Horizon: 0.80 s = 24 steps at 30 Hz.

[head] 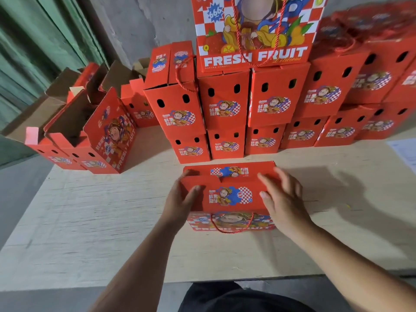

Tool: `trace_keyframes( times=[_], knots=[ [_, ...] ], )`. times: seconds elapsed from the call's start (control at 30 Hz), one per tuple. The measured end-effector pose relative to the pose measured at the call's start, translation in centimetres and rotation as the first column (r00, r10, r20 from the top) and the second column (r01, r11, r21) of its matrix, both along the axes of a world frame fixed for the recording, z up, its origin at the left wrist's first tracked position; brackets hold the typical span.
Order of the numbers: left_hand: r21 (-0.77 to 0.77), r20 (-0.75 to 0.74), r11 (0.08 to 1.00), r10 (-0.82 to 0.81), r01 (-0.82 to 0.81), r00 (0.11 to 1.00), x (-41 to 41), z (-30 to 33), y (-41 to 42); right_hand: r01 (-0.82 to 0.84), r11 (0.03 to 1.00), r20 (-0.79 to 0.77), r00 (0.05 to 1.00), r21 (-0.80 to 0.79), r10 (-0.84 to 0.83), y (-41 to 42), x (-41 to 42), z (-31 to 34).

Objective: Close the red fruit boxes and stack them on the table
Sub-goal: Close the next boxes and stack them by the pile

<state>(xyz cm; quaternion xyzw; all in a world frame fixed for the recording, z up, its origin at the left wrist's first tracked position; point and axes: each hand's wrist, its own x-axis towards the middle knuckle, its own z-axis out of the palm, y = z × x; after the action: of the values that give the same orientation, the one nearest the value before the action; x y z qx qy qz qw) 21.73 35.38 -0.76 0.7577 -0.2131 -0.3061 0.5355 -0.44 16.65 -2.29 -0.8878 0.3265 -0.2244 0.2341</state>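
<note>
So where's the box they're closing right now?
In the head view, the box sits centre on the table, between the left hand and right hand, before the stacked boxes.

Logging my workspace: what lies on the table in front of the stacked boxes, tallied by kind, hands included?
red fruit box: 1
Hands at that box: 2, the left hand and the right hand
paper sheet, at the right edge: 1
Total: 4
</note>
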Motion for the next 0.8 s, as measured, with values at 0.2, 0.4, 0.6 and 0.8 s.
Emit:
trace_keyframes(
  times=[0.2,0.4,0.6,0.8],
  knots=[
    [0.330,0.849,0.937,-0.349,0.116,0.397,-0.6,-1.0,0.3,-0.168,0.971,-0.300,0.947,-0.168,0.112,0.0,0.0,-0.2],
    [0.473,0.833,0.881,-0.446,-0.002,0.326,-3.4,-0.6,0.5,-0.136,0.949,-0.282,0.958,-0.285,0.052,0.4,-0.3,0.0],
    [0.551,0.810,0.834,-0.526,-0.028,0.260,-2.3,1.0,-1.8,-0.156,0.944,-0.359,0.932,-0.291,0.043,-0.4,0.4,0.5],
    [0.636,0.766,0.771,-0.635,0.023,0.101,-1.0,1.4,-2.6,-0.101,0.973,-0.404,0.915,-0.207,0.009,0.3,0.6,0.9]
  ],
)
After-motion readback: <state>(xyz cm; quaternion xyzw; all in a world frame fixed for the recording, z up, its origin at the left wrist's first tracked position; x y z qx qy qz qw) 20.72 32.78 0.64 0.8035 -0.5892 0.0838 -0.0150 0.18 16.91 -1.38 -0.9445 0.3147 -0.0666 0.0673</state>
